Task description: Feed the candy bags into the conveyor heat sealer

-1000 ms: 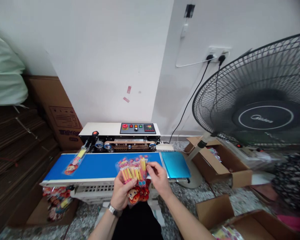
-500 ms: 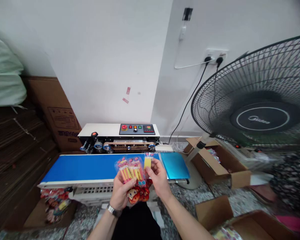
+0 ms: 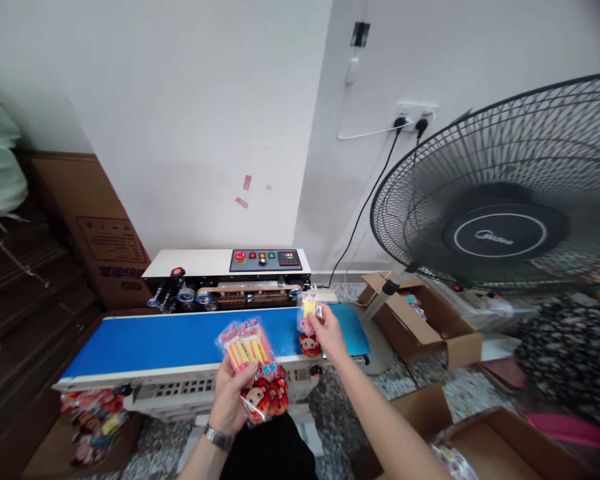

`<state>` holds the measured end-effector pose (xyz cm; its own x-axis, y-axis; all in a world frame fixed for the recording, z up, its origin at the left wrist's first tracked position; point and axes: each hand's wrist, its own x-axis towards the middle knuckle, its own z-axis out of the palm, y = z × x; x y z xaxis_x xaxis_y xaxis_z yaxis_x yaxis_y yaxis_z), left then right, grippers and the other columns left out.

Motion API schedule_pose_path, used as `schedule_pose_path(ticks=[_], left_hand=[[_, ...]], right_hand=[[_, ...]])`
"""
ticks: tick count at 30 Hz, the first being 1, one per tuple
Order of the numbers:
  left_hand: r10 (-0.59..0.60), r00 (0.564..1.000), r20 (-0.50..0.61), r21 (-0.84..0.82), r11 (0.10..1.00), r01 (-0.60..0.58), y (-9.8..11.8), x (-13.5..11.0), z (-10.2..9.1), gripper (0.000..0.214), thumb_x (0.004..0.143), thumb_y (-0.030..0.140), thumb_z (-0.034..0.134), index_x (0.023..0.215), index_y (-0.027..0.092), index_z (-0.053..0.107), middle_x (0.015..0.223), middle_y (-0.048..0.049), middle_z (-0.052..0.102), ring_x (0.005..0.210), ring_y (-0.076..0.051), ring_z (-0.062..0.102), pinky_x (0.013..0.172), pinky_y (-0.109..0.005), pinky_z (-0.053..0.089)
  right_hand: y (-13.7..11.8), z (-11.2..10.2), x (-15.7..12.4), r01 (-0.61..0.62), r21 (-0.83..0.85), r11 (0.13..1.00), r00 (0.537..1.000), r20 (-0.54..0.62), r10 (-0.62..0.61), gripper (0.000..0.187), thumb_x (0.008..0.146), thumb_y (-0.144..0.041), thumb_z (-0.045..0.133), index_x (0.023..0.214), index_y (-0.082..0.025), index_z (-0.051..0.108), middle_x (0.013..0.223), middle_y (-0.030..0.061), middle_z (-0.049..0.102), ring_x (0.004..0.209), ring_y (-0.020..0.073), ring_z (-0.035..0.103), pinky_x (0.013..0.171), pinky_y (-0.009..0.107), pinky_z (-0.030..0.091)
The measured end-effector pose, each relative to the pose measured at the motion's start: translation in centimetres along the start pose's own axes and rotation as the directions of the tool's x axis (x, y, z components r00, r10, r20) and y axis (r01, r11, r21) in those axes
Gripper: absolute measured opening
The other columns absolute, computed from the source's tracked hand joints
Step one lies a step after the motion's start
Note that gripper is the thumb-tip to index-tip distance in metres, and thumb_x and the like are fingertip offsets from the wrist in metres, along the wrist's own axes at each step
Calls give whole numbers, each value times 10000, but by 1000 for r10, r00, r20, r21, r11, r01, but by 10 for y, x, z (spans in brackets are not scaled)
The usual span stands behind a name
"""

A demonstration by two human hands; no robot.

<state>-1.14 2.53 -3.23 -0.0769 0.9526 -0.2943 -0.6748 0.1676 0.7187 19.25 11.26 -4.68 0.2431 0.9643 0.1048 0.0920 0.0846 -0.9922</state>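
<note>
My left hand, with a watch at its wrist, grips several clear plastic packets. They are fanned out and show yellow and pink strips on top and a red-haired cartoon figure below. One similar packet is pinched in my right hand, upright at the right part of the blue conveyor belt. Its top edge is near the feed end of the band sealer, whose control panel is lit. Whether that edge touches the sealer, I cannot tell.
A large black fan stands on the right. Open cardboard boxes with packets lie beside and below it. Under the belt's left end, a box holds more packets. Flattened cartons are stacked at left. Part of another person shows at far right.
My right hand has drawn one packet away from the bunch, up and right to the sealer's feed end. My left hand with the other packets has shifted slightly left and down.
</note>
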Motion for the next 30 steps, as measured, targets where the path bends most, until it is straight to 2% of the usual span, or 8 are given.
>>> schedule_pose_path(ticks=[5,13,15,17,19,21,25,30], left_hand=[[-25,999,23,9,1000,25,-5,0,-7,574,571,149,756,1105,149,543,905,-101,702,773,-227,665,749,-367,504],[-41,999,0,-15,999,41,-7,-1,3,460,552,140,764,972,155,578,920,-92,698,797,-236,663,778,-377,496],[-36,999,7,-12,999,37,-5,-1,6,442,556,141,762,957,150,576,912,-97,699,782,-232,663,768,-373,498],[-21,1000,12,-6,1000,21,-3,0,9,443,562,144,759,964,148,572,914,-101,698,774,-225,661,759,-365,499],[11,1000,18,4,1000,-11,-1,1,10,457,569,143,756,984,152,566,925,-96,696,789,-220,658,761,-356,496],[52,998,28,11,999,-52,-1,2,12,465,575,142,754,998,162,562,939,-87,693,822,-224,653,774,-355,491],[98,995,28,-10,995,-98,-3,3,17,432,593,164,748,983,169,562,920,-69,694,822,-218,652,777,-351,491],[94,996,3,22,995,-94,-3,3,20,415,609,186,741,987,153,573,946,-91,689,836,-219,648,786,-351,488]], right_hand=[[31,-24,36,-68,-402,913,996,-76,41,295,736,-311,488,992,-176,548,641,-9,634,512,148,584,479,234,427],[24,-5,54,-95,-556,826,995,-48,82,298,664,-199,581,961,-179,586,677,17,640,694,202,613,656,289,440],[13,6,44,-9,-561,828,1000,-9,5,353,664,-205,601,1015,-184,566,836,54,650,822,219,602,740,309,434],[-1,16,25,128,-482,867,991,105,-89,321,728,-268,570,1039,-197,539,933,62,630,857,203,587,758,306,438],[-15,24,-2,216,-316,924,950,287,-124,248,804,-344,495,1007,-206,528,869,36,622,769,168,588,691,280,460],[-29,29,-29,223,-212,951,901,418,-118,240,808,-385,504,968,-208,526,778,5,601,688,143,575,621,249,461],[-45,36,-61,269,-280,922,907,395,-144,312,698,-377,655,932,-202,544,746,-12,580,665,133,554,597,231,443],[-46,38,-62,190,-182,965,907,410,-102,197,798,-328,548,943,-194,541,803,6,631,690,132,591,638,238,464]])
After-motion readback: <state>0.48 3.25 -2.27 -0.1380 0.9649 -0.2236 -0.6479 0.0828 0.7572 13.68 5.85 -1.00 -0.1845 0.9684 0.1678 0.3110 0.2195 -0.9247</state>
